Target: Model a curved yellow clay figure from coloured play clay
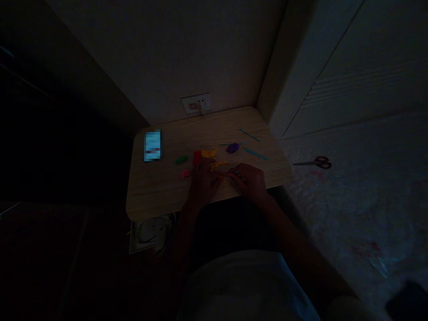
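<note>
In the dim head view, my left hand (203, 182) rests low over the small table, its thumb and finger closing on a small piece of orange modelling clay (222, 177). My right hand (251, 178) meets it from the right with fingers pinched; a bluish bit shows by the fingertips, too dark to make out. Just beyond the hands lie a twisted orange clay strip (219, 165), a yellow clay piece (209, 153) and a red clay lump (196, 157). Pink clay (185, 173) and green clay (182, 159) sit left of my left hand.
Purple clay (232, 148) and thin teal sticks, one a flat teal tool (254, 154), lie at the table's right. A lit phone (153, 146) is at the left. A wall socket (196, 104) holds a plug. Scissors (321, 162) lie on the floor covering at right.
</note>
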The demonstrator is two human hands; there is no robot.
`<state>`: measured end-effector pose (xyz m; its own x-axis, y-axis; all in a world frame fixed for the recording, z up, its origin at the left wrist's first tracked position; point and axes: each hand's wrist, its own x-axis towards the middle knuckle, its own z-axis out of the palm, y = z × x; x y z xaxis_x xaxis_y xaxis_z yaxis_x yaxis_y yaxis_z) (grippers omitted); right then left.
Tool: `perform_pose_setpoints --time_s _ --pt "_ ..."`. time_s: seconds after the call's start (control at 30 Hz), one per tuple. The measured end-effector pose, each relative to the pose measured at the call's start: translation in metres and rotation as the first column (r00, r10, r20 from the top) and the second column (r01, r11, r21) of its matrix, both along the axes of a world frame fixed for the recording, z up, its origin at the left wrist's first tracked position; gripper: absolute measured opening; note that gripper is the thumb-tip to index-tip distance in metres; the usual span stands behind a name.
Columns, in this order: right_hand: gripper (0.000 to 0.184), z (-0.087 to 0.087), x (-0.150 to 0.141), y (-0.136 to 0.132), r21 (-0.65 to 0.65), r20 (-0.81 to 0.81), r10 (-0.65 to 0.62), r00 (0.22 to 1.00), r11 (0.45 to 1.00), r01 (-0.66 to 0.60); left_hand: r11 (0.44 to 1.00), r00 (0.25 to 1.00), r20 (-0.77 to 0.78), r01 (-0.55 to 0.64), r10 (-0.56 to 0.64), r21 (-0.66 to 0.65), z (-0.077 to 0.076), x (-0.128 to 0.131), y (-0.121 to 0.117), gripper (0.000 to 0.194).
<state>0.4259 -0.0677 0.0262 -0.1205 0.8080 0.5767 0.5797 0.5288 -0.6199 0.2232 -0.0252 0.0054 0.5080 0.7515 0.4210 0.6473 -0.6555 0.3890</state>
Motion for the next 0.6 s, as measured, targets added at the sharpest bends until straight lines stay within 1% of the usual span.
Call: perform_pose_setpoints --time_s 0.13,0.23,0.33,0.6 --pt "0.024 -0.0005 0.0008 0.0006 -0.033 0.026 0.037 0.999 0.999 -0.036 1.000 1.000 0.017 0.007 -0.007 -0.006 0.0009 -0.0001 -0.0005 0.020" --pt "0.020 0.0006 0.0024 0.0013 -0.082 0.020 0.079 0.997 0.994 -0.077 1.000 1.000 0.011 0.003 -0.003 -0.009 0.0016 -0.0001 -0.0009 0.020" --pt "0.016 0.0016 0.0036 0.0019 -0.118 0.006 0.091 0.996 0.989 -0.090 1.000 1.000 0.005 -0.003 0.003 -0.020 0.0023 -0.0003 -0.0013 0.020" --pt "0.018 0.0059 0.0027 0.0037 -0.115 -0.003 0.119 0.993 0.986 -0.119 0.999 1.000 0.018 0.020 -0.020 -0.031 0.0029 -0.0002 -0.0010 0.024"
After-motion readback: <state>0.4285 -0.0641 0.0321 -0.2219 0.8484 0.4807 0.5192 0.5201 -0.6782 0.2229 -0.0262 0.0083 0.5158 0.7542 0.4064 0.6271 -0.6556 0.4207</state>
